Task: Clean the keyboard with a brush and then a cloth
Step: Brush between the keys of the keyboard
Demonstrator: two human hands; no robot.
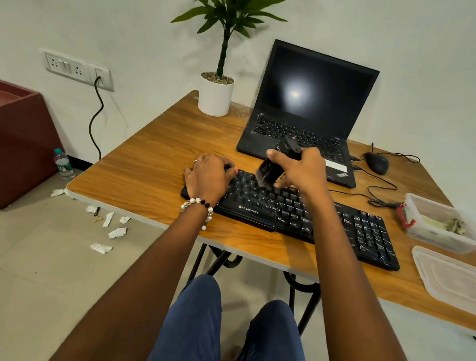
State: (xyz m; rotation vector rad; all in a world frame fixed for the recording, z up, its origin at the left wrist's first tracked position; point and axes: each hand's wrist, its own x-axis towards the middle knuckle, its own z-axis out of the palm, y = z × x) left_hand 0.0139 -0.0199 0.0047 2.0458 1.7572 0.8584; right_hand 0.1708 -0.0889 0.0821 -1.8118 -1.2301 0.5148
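Note:
A black keyboard lies slanted across the middle of the wooden table. My left hand grips its far left end, fingers curled over the top edge. My right hand holds a black brush by its handle, with the bristles down on the upper rows of keys left of centre. The brush is blurred. No cloth is in view.
An open black laptop stands behind the keyboard, a potted plant to its left. A mouse with cables lies at the right. A clear plastic box and its lid sit at the right edge. Paper scraps litter the floor.

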